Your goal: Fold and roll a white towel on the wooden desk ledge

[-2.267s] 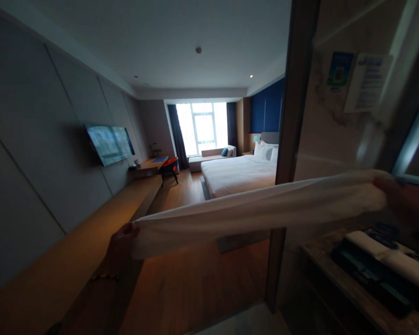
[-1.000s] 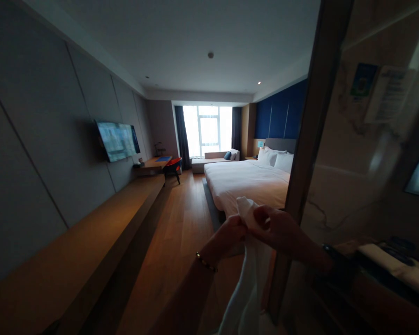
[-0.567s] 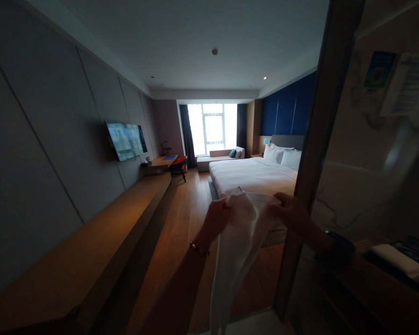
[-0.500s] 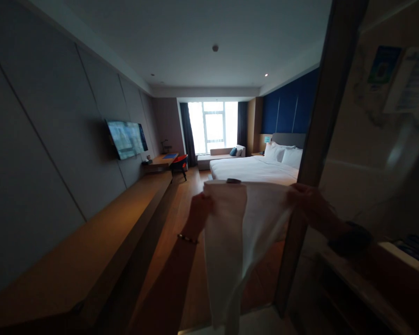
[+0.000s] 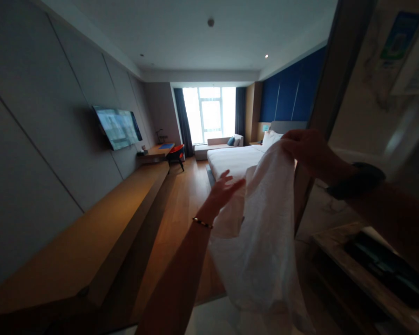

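- Left: a TV is mounted on the grey wall, above a long wooden ledge that runs to a desk with a red chair.
- Back: a bright window with dark curtains and a sofa under it.
- Left hand: open, fingers spread, just touching the left edge of the cloth.
- The cloth is white and hangs in the air in loose folds, between the hands and below them, in front of the bed and over the wood floor.
- Right hand: raised higher, pinched shut on the cloth's top corner; dark band on the wrist.
- Right: a door frame, notices on a marbled wall, and a tabletop carrying a dark tray.
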Motion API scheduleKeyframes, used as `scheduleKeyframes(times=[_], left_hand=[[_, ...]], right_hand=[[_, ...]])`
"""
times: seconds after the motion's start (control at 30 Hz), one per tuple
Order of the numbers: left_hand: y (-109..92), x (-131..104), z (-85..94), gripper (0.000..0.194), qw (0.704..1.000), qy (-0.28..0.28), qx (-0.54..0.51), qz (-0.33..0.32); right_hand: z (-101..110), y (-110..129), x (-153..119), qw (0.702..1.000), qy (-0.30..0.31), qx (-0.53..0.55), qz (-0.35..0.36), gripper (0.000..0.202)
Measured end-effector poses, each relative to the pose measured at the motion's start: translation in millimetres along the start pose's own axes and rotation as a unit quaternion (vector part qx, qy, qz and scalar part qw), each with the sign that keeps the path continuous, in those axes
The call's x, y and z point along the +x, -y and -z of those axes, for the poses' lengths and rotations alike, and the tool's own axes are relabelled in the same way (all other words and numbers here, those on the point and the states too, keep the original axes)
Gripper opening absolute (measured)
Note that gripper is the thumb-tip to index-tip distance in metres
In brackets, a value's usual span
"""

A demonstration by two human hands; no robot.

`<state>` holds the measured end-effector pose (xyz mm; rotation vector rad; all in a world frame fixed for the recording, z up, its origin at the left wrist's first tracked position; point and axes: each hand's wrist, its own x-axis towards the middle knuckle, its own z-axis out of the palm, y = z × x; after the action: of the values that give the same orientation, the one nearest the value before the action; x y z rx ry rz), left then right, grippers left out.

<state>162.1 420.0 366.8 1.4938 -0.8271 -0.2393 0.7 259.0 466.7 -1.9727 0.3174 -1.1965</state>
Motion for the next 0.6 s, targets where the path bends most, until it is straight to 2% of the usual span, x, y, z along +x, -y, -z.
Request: scheduleKeyframes(times=[0.03, 0.07, 0.17, 0.2, 0.23, 0.33, 0.37, 0.43, 0.47, 0.5, 0.53, 0.57, 0.6], left_hand=[[3, -3, -13.5, 0.067, 0.999, 0.019, 0.049, -0.008], [5, -5, -25.4, 0.061, 0.994, 0.034, 0.106, -0.015], [1, -5, -42.1, 0.012, 0.973, 0.055, 0.224, -0.024], [-4, -3, -41.5, 0.006, 0.974, 0.060, 0.216, -0.025], [-12, -1, -39.4, 0.009, 0.979, 0.069, 0.189, -0.034], [-42, 6, -35.4, 0.032, 0.987, 0.109, 0.076, -0.088], [-52, 9, -36.9, 0.029, 0.986, 0.117, 0.053, -0.107], [-69, 13, -43.4, 0.005, 0.985, 0.114, 0.044, -0.122], [-77, 15, -46.8, 0.008, 0.986, 0.101, 0.047, -0.124], [-84, 17, -49.2, 0.015, 0.988, 0.080, 0.046, -0.126], [-92, 19, -49.9, 0.018, 0.988, 0.057, 0.042, -0.134], [-100, 21, -48.2, 0.018, 0.987, 0.034, 0.043, -0.149], [-109, 23, -43.7, 0.018, 0.984, 0.014, 0.053, -0.171]], right_hand=[[-4, 8, -2, 1.000, 0.023, -0.017, 0.010, 0.012], [-9, 13, -3, 0.998, 0.047, -0.037, 0.025, 0.013], [-16, 17, -6, 0.989, 0.079, -0.102, 0.078, 0.015], [-16, 14, -6, 0.988, 0.070, -0.114, 0.082, 0.015], [-16, 10, -5, 0.987, 0.061, -0.121, 0.085, 0.015], [-19, 0, 1, 0.987, 0.055, -0.114, 0.093, 0.014], [-21, -2, 2, 0.986, 0.059, -0.111, 0.108, 0.012], [-27, -7, 3, 0.987, 0.048, -0.067, 0.140, 0.009], [-31, -10, 0, 0.989, 0.039, -0.016, 0.140, 0.015], [-33, -15, -6, 0.990, 0.050, 0.046, 0.121, 0.025], [-36, -21, -16, 0.987, 0.089, 0.105, 0.082, 0.035], [-39, -30, -29, 0.977, 0.148, 0.151, 0.029, 0.041], [-41, -42, -46, 0.956, 0.235, 0.173, -0.039, 0.042]])
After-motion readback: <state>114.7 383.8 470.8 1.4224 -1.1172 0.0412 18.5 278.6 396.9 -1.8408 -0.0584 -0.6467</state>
